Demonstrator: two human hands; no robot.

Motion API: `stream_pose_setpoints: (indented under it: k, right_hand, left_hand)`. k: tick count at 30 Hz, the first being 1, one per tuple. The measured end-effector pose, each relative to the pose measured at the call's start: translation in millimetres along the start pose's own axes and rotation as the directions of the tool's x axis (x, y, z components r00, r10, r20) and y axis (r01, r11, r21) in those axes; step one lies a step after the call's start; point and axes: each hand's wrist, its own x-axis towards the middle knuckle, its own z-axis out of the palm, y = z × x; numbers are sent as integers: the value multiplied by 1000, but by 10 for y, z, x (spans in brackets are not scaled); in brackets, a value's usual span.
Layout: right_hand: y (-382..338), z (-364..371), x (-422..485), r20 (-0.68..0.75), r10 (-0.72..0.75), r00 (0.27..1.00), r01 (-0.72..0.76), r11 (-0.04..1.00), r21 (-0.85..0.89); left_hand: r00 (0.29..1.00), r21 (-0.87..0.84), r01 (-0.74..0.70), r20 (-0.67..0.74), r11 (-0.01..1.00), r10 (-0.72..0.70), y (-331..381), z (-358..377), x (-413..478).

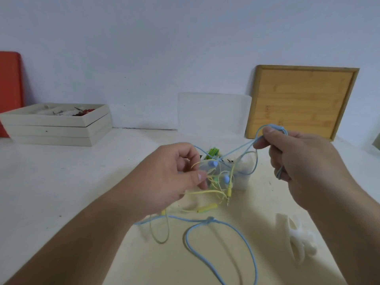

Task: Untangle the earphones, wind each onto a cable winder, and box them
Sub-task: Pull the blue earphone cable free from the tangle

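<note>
1. Nearest me, at 6 o'clock, the blue earphones [210, 219] trail a big slack loop over the cream worktop [61, 182] and run off the near edge of view.
2. At 4 o'clock a white cable winder [296, 236] lies alone, apart from the cables.
3. Just above the blue loop, the yellow earphones [207, 208] hang in a tangle, their plug dangling just over the worktop.
4. The left hand [170, 177], at 9 o'clock of the tangle, has its fingers curled and pinches yellow strands between thumb and fingertips.
5. The right hand [298, 159], at 2 o'clock, is raised and closed, pinching the blue cord, with a small loop arching over the thumb and more cord running through the fist.
6. Behind the tangle stands a clear box [243, 183] with green bits inside.
7. Open worktop stretches wide toward 9 o'clock.
8. Along the back wall: a clear lid [213, 112] at 12, a wooden board [302, 101] at 1, stacked white trays [51, 130] at 10 and a red panel [10, 89] behind them.
9. A faint mark on the board is too blurred to read.
</note>
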Motion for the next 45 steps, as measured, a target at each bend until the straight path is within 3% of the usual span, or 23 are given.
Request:
stream_pose_setpoints:
  k: [4, 6, 8, 11, 14, 18, 27, 29, 32, 35, 37, 41, 45]
  right_hand:
    - [2, -17, 24, -41, 2, 999, -1, 999, 39]
    - [3, -14, 22, -13, -4, 1000, 4, 1000, 28]
    - [-7, 2, -10, 99, -25, 995, 26, 1000, 0]
    - [-5, 69, -105, 314, -86, 946, 105, 994, -42]
    - [-13, 133, -171, 395, -111, 912, 120, 993, 2]
    - [-69, 107, -149, 359, -140, 923, 33, 957, 287]
    - [-81, 68, -75, 219, 5, 976, -111, 872, 476]
    - [-62, 57, -58, 204, -14, 979, -71, 911, 407]
    - [-39, 65, -72, 201, -31, 979, 9, 994, 109]
    - [-9, 72, -84, 167, -48, 985, 62, 995, -80]
    - [-19, 84, -89, 148, -54, 988, 57, 998, -16]
    - [-97, 69, -86, 162, -19, 987, -38, 939, 340]
    - [-108, 19, -59, 202, -9, 979, -79, 903, 422]
  left_hand:
    - [994, 53, -44, -99, 998, 50, -22, -36, 21]
    - [984, 1, -31, -177, 1000, 31, -45, -44, 46]
    - [980, -129, -16, -199, 992, -10, -38, -40, 56]
    - [992, -342, 7, -117, 940, -50, 23, 3, 47]
    - [989, -260, 45, -126, 965, -80, 19, 70, 46]
    - [975, -166, 113, -170, 980, -142, -32, 99, 62]
    - [981, -488, 155, -26, 859, -193, 32, 102, 75]
    - [979, -544, 153, -33, 825, -203, 21, 85, 81]
    - [978, -679, 149, -5, 718, -208, 43, 54, 72]
    - [980, -756, 146, 24, 639, -196, 79, 29, 58]
    - [972, -698, 193, 39, 690, -232, 42, 26, 64]
    - [945, -420, 268, -59, 867, -321, -95, 33, 96]
    - [937, -173, 250, -204, 953, -283, -207, -16, 130]
